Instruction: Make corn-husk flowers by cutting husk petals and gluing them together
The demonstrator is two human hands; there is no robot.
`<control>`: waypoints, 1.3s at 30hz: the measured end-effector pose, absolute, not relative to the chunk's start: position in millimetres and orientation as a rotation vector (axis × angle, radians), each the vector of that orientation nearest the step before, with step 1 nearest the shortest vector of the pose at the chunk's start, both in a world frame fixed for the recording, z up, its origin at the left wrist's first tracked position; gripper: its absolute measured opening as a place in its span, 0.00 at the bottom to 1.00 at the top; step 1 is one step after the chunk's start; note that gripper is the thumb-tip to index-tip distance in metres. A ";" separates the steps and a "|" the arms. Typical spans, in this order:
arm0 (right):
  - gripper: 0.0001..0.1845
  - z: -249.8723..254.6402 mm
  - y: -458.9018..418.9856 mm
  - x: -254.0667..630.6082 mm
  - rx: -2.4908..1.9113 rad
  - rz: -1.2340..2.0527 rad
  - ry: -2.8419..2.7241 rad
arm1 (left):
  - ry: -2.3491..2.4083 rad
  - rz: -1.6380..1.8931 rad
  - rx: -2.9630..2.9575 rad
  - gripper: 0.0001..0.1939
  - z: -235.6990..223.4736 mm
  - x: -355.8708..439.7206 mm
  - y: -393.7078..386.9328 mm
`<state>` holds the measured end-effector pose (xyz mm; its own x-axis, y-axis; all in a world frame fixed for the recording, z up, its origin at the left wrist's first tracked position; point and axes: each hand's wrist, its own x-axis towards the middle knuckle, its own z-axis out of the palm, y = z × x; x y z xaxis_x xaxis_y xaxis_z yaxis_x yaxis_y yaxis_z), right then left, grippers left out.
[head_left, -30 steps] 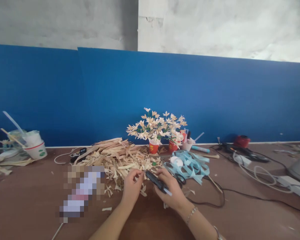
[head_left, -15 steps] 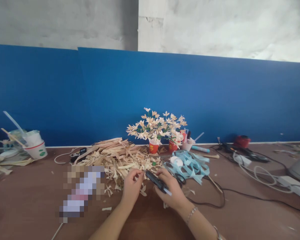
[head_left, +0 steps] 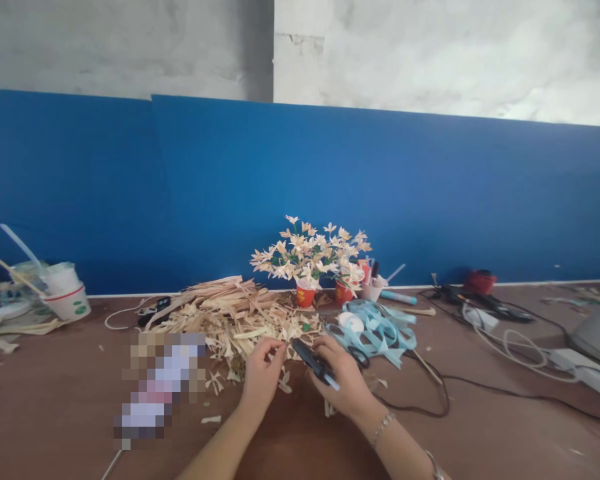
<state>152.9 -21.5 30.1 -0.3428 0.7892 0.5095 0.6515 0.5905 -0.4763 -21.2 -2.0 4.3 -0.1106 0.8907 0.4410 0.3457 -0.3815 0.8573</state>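
In the head view, two red paper cups with yellow print (head_left: 305, 297) stand upright near the blue panel (head_left: 380, 180), holding cream star-shaped flowers (head_left: 307, 252) on green stems. A white cup with a red rim and green spots (head_left: 73, 305) on the far left contains crumpled, translucent plastic (head_left: 61, 277) and sticks.

The left hand (head_left: 264, 365) pinches thumb and index finger together; anything between them is too small to tell. The right hand (head_left: 343, 379) grips a black gun-shaped tool (head_left: 306, 355), its nose angled toward the left fingertips, a translucent stick (head_left: 332, 383) jutting from its rear.

Beyond, dry, papery tan strips (head_left: 230, 301) heap on the brown tabletop (head_left: 290, 455), beside tangled, glossy light-blue ribbon (head_left: 386, 325).
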 end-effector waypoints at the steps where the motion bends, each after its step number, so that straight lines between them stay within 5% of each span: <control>1: 0.07 31.2 -22.0 153.1 -1.195 0.228 -2.098 | 1.359 1.510 1.690 0.12 4.0 -21.5 -2.0; 11: 0.17 46.5 -22.3 228.8 -2.131 0.484 -1.759 | 1.350 1.499 1.675 0.13 -1.2 -25.8 0.0; 24: 0.17 42.9 -33.7 307.3 -2.729 0.130 -1.375 | 1.381 1.504 1.627 0.12 6.0 -22.4 -3.3; 27: 0.09 60.4 -31.5 259.4 -2.507 -0.067 -1.659 | 1.378 1.516 1.633 0.12 6.8 -21.9 -3.4; 32: 0.10 59.7 -22.2 146.6 -1.766 0.158 -2.227 | 1.378 1.522 1.622 0.12 4.3 -23.1 -2.5; 39: 0.07 26.6 -14.6 104.6 -1.551 0.093 -2.406 | 1.367 1.511 1.594 0.12 2.1 -23.3 -0.9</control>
<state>104.6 -14.6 26.6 -0.3862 0.9014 0.1956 0.8837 0.4224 -0.2016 -23.3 -0.9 2.1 -0.1476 0.9098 0.3879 0.2950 -0.3338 0.8953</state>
